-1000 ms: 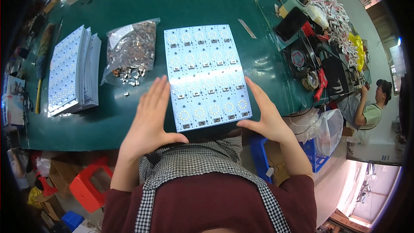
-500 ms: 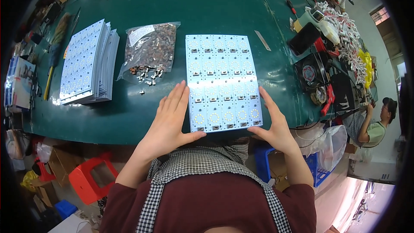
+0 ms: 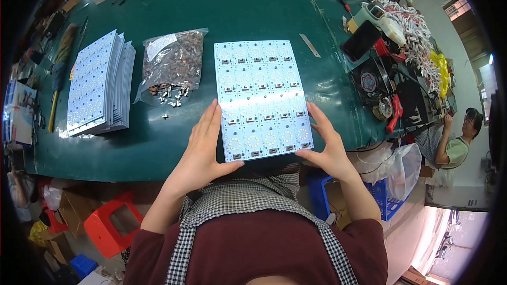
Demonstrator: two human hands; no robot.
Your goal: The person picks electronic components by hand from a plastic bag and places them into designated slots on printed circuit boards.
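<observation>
A white circuit board panel [image 3: 262,94] lies on the green table in front of me, with rows of LED rings and small black-and-silver slide switches on it. My left hand [image 3: 199,145] grips its left edge, fingers stretched along the side and thumb at the lower left corner. Along the right edge, my right hand [image 3: 328,145] grips it likewise, its thumb on the lower right corner. Left of the panel, a clear plastic bag [image 3: 174,60] of small switches lies with its mouth toward me. Several loose switches [image 3: 171,93] have spilled by it.
A tall stack of similar panels [image 3: 97,84] stands at the left. On the right are a phone [image 3: 362,40], a small fan [image 3: 369,82], a red-handled tool [image 3: 394,113] and a heap of white connectors [image 3: 409,37]. A metal strip [image 3: 310,45] lies beyond my panel. Two co-workers sit at right.
The whole view has shifted slightly, so the table's things sit a little further left in it. My hands stay on the same edges of the panel.
</observation>
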